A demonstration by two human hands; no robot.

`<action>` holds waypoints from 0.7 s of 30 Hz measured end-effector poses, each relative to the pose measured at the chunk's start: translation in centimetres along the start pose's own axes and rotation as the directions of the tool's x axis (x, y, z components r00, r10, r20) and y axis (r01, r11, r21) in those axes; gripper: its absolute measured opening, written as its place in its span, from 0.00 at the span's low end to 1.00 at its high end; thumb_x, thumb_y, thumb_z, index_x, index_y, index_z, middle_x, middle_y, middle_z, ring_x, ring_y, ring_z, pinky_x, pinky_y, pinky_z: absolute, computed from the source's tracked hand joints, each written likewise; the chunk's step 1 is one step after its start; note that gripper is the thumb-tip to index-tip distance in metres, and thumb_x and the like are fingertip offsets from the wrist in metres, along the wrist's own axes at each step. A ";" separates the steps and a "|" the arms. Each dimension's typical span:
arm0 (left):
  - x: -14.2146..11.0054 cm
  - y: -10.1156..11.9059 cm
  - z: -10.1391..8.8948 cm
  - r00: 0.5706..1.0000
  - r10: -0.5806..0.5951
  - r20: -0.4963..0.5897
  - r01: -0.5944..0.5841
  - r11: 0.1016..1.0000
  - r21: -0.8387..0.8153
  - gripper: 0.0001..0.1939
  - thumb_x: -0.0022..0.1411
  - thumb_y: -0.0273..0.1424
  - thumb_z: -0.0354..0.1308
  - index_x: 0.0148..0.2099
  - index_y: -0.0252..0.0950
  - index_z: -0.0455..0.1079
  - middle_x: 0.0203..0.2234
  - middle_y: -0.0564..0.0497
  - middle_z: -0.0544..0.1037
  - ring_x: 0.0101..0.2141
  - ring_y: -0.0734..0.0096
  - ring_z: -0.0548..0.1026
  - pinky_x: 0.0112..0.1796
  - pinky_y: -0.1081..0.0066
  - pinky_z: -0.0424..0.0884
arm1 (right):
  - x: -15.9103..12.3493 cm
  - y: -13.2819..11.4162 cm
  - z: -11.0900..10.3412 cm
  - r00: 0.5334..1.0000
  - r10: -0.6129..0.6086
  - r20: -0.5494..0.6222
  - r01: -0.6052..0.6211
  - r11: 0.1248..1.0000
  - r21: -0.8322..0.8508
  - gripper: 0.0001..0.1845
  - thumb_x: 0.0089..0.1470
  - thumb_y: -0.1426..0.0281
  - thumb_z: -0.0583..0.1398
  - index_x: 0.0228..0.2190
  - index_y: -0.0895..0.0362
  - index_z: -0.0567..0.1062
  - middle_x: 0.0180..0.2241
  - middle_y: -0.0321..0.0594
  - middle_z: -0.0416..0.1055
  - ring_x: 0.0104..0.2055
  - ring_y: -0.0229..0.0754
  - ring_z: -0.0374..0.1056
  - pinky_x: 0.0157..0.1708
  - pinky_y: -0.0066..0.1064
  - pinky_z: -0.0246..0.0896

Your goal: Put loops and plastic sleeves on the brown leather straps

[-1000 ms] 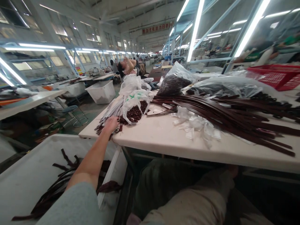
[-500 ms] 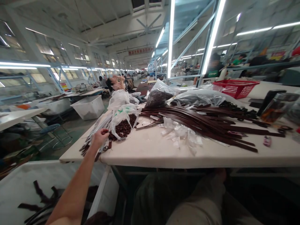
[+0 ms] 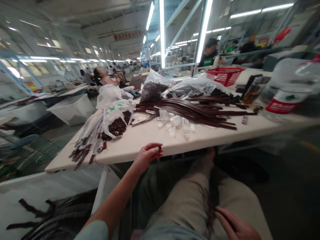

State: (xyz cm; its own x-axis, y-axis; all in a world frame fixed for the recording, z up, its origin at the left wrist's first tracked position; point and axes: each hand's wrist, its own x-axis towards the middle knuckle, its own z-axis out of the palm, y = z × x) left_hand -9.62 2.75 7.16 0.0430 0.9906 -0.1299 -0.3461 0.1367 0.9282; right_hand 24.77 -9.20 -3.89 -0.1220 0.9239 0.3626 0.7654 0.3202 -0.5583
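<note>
While left fingers (image 3: 150, 154) pinch one small dark piece (image 3: 159, 148) | right fingers (image 3: 226, 220) close around one leather strap (image 3: 212, 207)

Left hand (image 3: 147, 156): just before the table (image 3: 150, 137) edge, pinching a small piece (image 3: 159, 149)
Ahead, right: leather straps (image 3: 190, 113) on the table
Ahead, left: bagged parts (image 3: 117, 126) on the table
Left, below: plastic bin (image 3: 37, 203)
Lower right: right hand (image 3: 235, 225) on the lap (image 3: 185, 200)

Left arm (image 3: 117, 200) extended forward, left hand (image 3: 148, 156) raised, fingers (image 3: 153, 149) curled together, right hand (image 3: 235, 224) held low over the thigh (image 3: 240, 196), fingers loosely bent
</note>
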 end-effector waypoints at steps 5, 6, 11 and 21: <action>-3.6 -5.4 6.4 0.928 -0.275 0.251 0.320 0.933 -0.161 0.18 0.49 0.38 0.70 0.39 0.31 0.78 0.23 0.49 0.77 0.21 0.79 0.72 0.24 0.80 0.68 | 0.5 -4.9 -3.7 0.997 -0.057 -0.046 0.057 0.998 -0.005 0.14 0.62 0.62 0.55 0.36 0.53 0.79 0.30 0.38 0.80 0.31 0.40 0.76 0.29 0.28 0.69; -4.3 -6.2 7.3 0.911 -0.305 0.276 0.357 0.920 -0.164 0.18 0.50 0.39 0.70 0.39 0.30 0.78 0.21 0.50 0.76 0.19 0.81 0.71 0.23 0.81 0.66 | 1.0 -5.9 -4.2 0.996 -0.064 -0.055 0.063 0.998 -0.007 0.13 0.63 0.63 0.55 0.37 0.54 0.78 0.30 0.38 0.79 0.30 0.40 0.76 0.29 0.28 0.68; -6.8 -8.2 9.4 0.864 -0.377 0.335 0.434 0.894 -0.114 0.20 0.52 0.42 0.69 0.38 0.29 0.78 0.19 0.53 0.73 0.17 0.84 0.67 0.19 0.83 0.61 | 2.3 -8.8 -4.9 0.986 -0.132 -0.104 0.127 0.990 -0.055 0.10 0.63 0.68 0.55 0.38 0.56 0.76 0.29 0.38 0.78 0.31 0.38 0.74 0.31 0.28 0.63; -7.7 -8.7 9.4 0.858 -0.394 0.328 0.416 0.909 0.005 0.22 0.51 0.44 0.69 0.36 0.28 0.77 0.18 0.52 0.73 0.16 0.83 0.65 0.18 0.80 0.59 | 1.8 -9.3 -4.2 0.974 -0.202 -0.104 0.184 0.970 -0.161 0.14 0.65 0.67 0.52 0.35 0.56 0.76 0.28 0.38 0.77 0.29 0.38 0.70 0.29 0.30 0.56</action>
State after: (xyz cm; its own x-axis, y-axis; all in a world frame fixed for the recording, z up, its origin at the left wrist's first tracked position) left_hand 1.90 -6.04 3.38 0.4808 0.7981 -0.3631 -0.2919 0.5362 0.7920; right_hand 20.09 -11.35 5.05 -0.2078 0.8133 0.5435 0.8215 0.4467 -0.3544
